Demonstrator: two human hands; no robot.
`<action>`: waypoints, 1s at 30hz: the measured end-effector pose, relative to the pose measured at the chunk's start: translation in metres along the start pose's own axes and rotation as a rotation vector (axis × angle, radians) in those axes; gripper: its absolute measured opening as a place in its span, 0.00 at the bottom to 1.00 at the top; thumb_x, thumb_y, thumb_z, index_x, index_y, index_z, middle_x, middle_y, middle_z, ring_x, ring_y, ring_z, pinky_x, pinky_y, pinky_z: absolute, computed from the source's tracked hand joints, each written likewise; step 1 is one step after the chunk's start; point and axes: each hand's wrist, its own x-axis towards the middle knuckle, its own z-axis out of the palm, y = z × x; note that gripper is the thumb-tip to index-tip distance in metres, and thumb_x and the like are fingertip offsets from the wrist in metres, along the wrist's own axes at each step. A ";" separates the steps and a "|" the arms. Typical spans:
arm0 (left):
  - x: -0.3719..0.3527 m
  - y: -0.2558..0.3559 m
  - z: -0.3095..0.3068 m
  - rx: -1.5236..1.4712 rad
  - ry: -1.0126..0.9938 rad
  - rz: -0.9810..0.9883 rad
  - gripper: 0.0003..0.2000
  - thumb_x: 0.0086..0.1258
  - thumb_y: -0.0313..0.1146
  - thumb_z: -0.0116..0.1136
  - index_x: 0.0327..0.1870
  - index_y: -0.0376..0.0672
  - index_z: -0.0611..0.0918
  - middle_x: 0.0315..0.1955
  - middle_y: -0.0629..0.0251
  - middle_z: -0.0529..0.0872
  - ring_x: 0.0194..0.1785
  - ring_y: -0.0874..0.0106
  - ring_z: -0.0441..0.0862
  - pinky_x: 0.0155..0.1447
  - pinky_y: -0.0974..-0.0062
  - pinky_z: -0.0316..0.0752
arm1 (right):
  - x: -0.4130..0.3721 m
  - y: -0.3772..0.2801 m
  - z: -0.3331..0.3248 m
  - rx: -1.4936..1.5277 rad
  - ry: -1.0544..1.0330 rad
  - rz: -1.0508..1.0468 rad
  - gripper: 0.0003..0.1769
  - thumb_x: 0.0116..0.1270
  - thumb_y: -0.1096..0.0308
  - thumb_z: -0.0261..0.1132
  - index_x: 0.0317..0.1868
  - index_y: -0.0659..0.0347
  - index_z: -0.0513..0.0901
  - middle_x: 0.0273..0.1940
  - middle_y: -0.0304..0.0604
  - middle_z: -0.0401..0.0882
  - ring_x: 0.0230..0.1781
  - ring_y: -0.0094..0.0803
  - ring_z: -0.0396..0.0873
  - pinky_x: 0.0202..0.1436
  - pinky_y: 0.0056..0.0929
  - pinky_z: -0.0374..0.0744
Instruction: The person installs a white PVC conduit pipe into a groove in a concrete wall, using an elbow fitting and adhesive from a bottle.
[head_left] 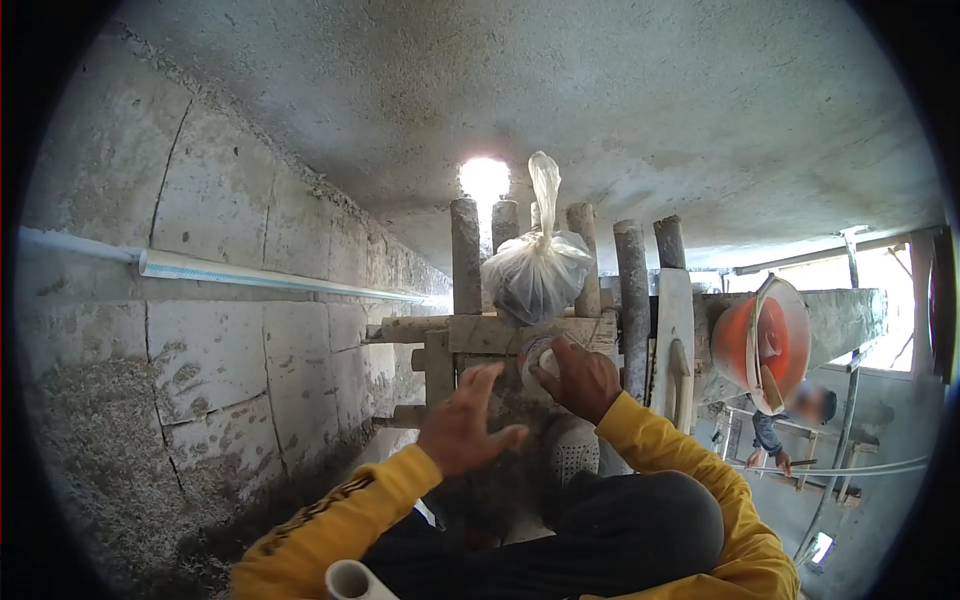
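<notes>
Near the middle of the head view, my right hand (585, 380) is closed around a small round whitish container (538, 362), with the thumb and fingers on its top. To its left, my left hand (466, 422) is raised with its fingers apart and holds nothing. A tied clear plastic bag (538, 275) with dark contents rests on the wooden boards (495, 333) just beyond the container. Below the container, a dotted light-coloured shoe (575, 450) shows beside my bent knee.
Round wooden posts (466, 255) stand behind the bag. An orange bucket (735, 345) is at the right, beside a pale wooden-handled tool (682, 385). A white pipe (280, 278) runs along the block wall (210, 355). Another person (768, 430) is at the lower right.
</notes>
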 end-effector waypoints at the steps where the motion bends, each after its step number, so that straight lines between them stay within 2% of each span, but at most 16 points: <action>1: 0.011 -0.006 0.011 0.060 -0.036 -0.037 0.46 0.62 0.51 0.78 0.74 0.36 0.66 0.67 0.46 0.73 0.57 0.55 0.84 0.62 0.60 0.80 | 0.003 0.001 -0.003 -0.007 0.001 0.008 0.25 0.67 0.52 0.73 0.51 0.60 0.74 0.32 0.55 0.84 0.29 0.57 0.85 0.31 0.51 0.83; 3: 0.021 -0.014 0.034 0.173 -0.119 -0.134 0.48 0.59 0.48 0.80 0.75 0.35 0.64 0.68 0.44 0.71 0.62 0.49 0.81 0.67 0.57 0.77 | 0.002 -0.003 -0.004 -0.007 -0.019 0.025 0.25 0.68 0.52 0.73 0.51 0.60 0.74 0.33 0.55 0.85 0.29 0.57 0.86 0.32 0.52 0.83; 6: 0.045 -0.055 0.101 -0.088 0.276 -0.342 0.49 0.58 0.43 0.79 0.77 0.36 0.61 0.72 0.43 0.67 0.72 0.43 0.72 0.73 0.56 0.72 | 0.002 -0.001 0.002 0.004 0.025 0.020 0.24 0.68 0.51 0.72 0.50 0.60 0.74 0.32 0.55 0.85 0.30 0.57 0.86 0.32 0.51 0.83; 7: 0.050 -0.048 0.106 -0.239 0.254 -0.435 0.51 0.57 0.39 0.78 0.79 0.38 0.59 0.76 0.42 0.62 0.78 0.44 0.65 0.79 0.57 0.65 | 0.004 0.002 0.001 0.017 0.023 0.019 0.24 0.68 0.51 0.72 0.50 0.60 0.74 0.34 0.56 0.85 0.32 0.57 0.86 0.33 0.51 0.83; 10: 0.056 -0.034 0.125 -0.163 0.320 -0.114 0.52 0.55 0.40 0.80 0.80 0.39 0.58 0.77 0.42 0.61 0.81 0.44 0.60 0.81 0.53 0.61 | 0.006 0.002 0.000 0.037 0.005 0.030 0.24 0.68 0.51 0.72 0.48 0.61 0.75 0.37 0.57 0.87 0.34 0.58 0.87 0.35 0.51 0.84; 13: 0.056 -0.024 0.125 -0.049 0.279 -0.100 0.55 0.51 0.39 0.82 0.80 0.43 0.58 0.79 0.49 0.61 0.81 0.47 0.61 0.81 0.53 0.62 | -0.002 -0.002 -0.001 0.011 -0.040 0.035 0.23 0.69 0.51 0.72 0.48 0.61 0.75 0.36 0.57 0.86 0.33 0.58 0.87 0.34 0.51 0.83; 16: 0.050 -0.025 0.116 -0.046 0.236 -0.045 0.60 0.46 0.42 0.86 0.81 0.44 0.57 0.78 0.50 0.63 0.81 0.49 0.62 0.81 0.52 0.61 | 0.001 -0.002 -0.004 -0.001 -0.054 0.003 0.21 0.70 0.52 0.70 0.49 0.59 0.74 0.35 0.56 0.85 0.32 0.57 0.87 0.33 0.50 0.83; 19: 0.059 -0.023 0.146 -0.078 0.359 -0.158 0.61 0.43 0.44 0.88 0.79 0.44 0.58 0.75 0.51 0.68 0.78 0.51 0.66 0.80 0.51 0.62 | 0.002 -0.003 -0.004 -0.041 -0.118 -0.034 0.20 0.70 0.54 0.70 0.50 0.58 0.75 0.37 0.56 0.85 0.34 0.56 0.87 0.35 0.49 0.83; 22: 0.067 -0.033 0.155 -0.198 0.378 -0.140 0.61 0.40 0.47 0.90 0.78 0.44 0.61 0.70 0.53 0.73 0.73 0.50 0.72 0.76 0.47 0.65 | 0.007 0.000 -0.009 -0.046 -0.187 -0.099 0.18 0.69 0.58 0.69 0.51 0.58 0.76 0.41 0.56 0.84 0.38 0.56 0.87 0.38 0.48 0.84; 24: 0.066 -0.035 0.156 -0.139 0.407 -0.113 0.60 0.40 0.48 0.90 0.77 0.45 0.62 0.69 0.54 0.73 0.73 0.51 0.71 0.76 0.48 0.65 | 0.010 0.002 -0.010 -0.055 -0.249 -0.153 0.15 0.70 0.62 0.68 0.53 0.55 0.76 0.45 0.57 0.84 0.41 0.54 0.87 0.40 0.49 0.85; 30: 0.060 -0.035 0.154 -0.037 0.378 -0.106 0.59 0.41 0.47 0.89 0.77 0.46 0.62 0.70 0.56 0.72 0.74 0.52 0.70 0.77 0.50 0.63 | 0.016 -0.001 -0.039 -0.255 -0.327 -0.574 0.18 0.68 0.67 0.69 0.56 0.53 0.78 0.56 0.55 0.76 0.55 0.52 0.84 0.46 0.46 0.88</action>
